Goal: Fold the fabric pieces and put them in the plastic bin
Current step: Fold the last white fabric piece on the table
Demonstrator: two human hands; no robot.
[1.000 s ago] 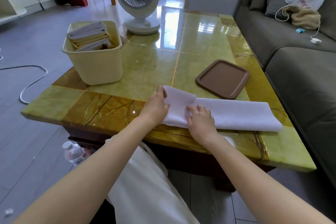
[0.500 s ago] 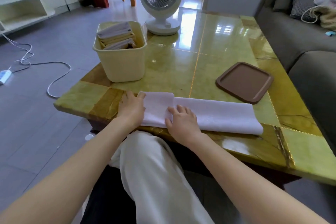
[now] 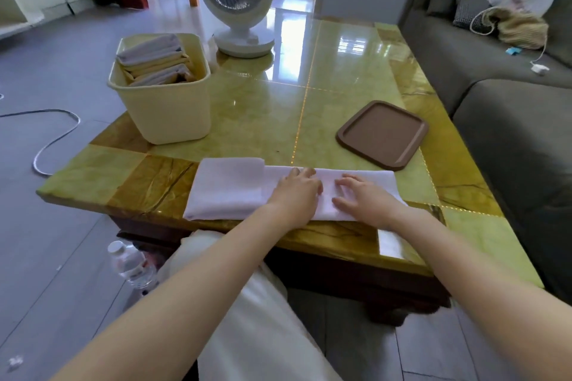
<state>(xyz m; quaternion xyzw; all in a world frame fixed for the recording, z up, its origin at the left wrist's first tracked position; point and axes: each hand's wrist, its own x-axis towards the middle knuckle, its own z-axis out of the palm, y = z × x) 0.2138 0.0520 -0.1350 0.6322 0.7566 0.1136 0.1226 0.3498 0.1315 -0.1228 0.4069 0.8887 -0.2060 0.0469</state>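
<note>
**Pressing the half-folded cloth: risks & hand pose**

Starting nearest: the white fabric piece (image 3: 229, 187) lies along the near edge of the tabletop (image 3: 356, 77), a long strip w/ its left end already doubled over into a thicker panel. Near hem sits right at the tabletop lip, above the person's lap. Main risk, in my judgement: the tabletop looks glossy and slick, so a sideways push from either hand could slide the whole strip rather than crease it, and the near edge could slip off toward the lap. Second risk: layers creep out of line while being smoothed, giving a skewed fold that won't stack neatly w/ the others.

Hand pose: left hand (image 3: 294, 195) lies flat, palm down, at about mid-strip just right of the doubled panel, fingers pointing away from the body. Right hand (image 3: 363, 198) lies just beside it, palm down, fingers spread and angled slightly left, thumb out. Neither grips anything; both are released and pressing/resting on the cloth. Forearms come in from the bottom corners, converging.

Farther back: brown tray (image 3: 383, 133) sits right of centre, apart from the cloth. Plastic bin (image 3: 173, 111) stands at the left, already nearly full of folded pieces (image 3: 154, 62) stood on edge. Tight space is another snag: a bulky or loose fold may not fit, or may spring open going in. Desk fan (image 3: 236, 0) sits behind the bin; can't tell if it's running, but airflow could lift a loose flap.
</note>
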